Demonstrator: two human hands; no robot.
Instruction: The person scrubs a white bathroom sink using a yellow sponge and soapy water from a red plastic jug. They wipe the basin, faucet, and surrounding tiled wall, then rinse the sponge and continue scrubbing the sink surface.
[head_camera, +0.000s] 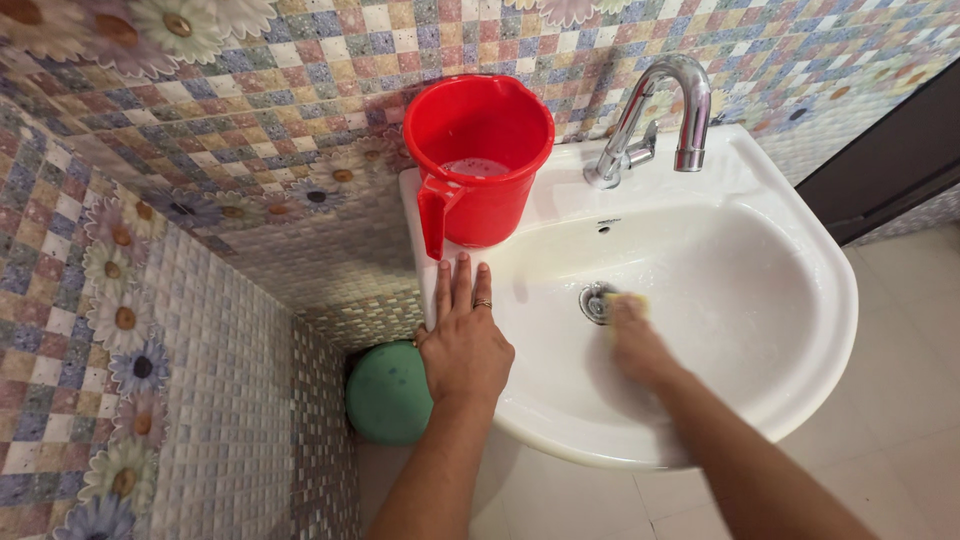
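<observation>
The sponge (628, 300) is a small yellow pad, blurred, lying low in the sink (790, 330) and touching the metal drain (596, 302). The right hand (636, 340) has it in a clenched grip, fingers pressed over it, so only one edge shows. The step in hand looks like scrubbing around the drain; to do it well, I judge, the pad should stay flat on the wet basin and work in small circles around the drain's rim, with pressure from the fingertips, not the wrist. The left hand (463, 345) lies flat, fingers spread, grasping nothing, on the sink's left rim, just below a red mug (480, 165) holding some water. A chrome tap (655, 120) stands behind the bowl. A green ball (388, 395) sits under the rim, by the tiled wall (200, 300).
</observation>
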